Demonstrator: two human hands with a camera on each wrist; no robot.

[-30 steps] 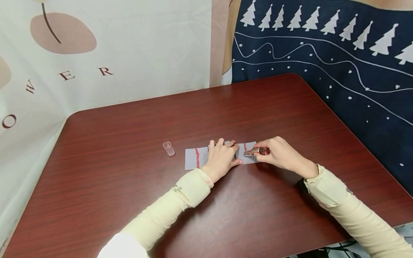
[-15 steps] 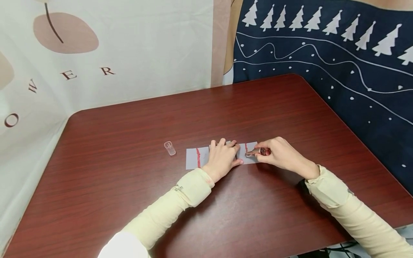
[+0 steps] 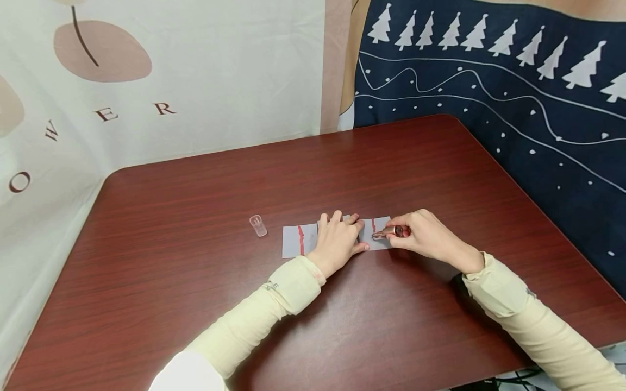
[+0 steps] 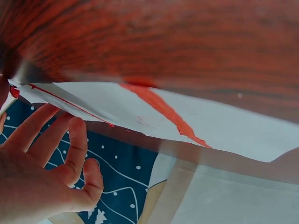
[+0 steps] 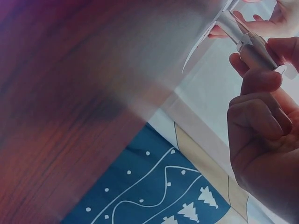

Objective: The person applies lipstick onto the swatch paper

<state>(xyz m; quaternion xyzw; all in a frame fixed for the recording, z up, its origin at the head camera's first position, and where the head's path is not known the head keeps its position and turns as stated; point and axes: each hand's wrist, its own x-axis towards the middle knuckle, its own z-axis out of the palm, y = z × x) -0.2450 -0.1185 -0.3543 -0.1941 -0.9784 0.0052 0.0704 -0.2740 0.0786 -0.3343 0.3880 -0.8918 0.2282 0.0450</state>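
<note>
A strip of pale paper (image 3: 290, 248) lies on the table, with red streaks (image 3: 300, 239) across its left and right parts. Its middle is covered by my left hand (image 3: 337, 241), which rests on it with fingers spread. In the left wrist view, a thick red smear (image 4: 163, 109) and a crease edged in red show on the paper. Between thumb and fingers, my right hand (image 3: 427, 233) pinches a metallic lipstick (image 3: 386, 233), held slanted with its end at the paper's right part. The right wrist view shows the lipstick tube (image 5: 254, 53); its tip is hidden there.
A clear plastic cap (image 3: 258, 225) lies on the brown table (image 3: 195, 217), left of the paper. Behind the table hangs a pale printed cloth (image 3: 235, 70); a dark blue cloth (image 3: 464, 108) with white trees hangs at the right.
The lipstick's end has shifted very slightly toward me along the paper's right part. My left hand stays in place on the paper; the whole view has drifted slightly.
</note>
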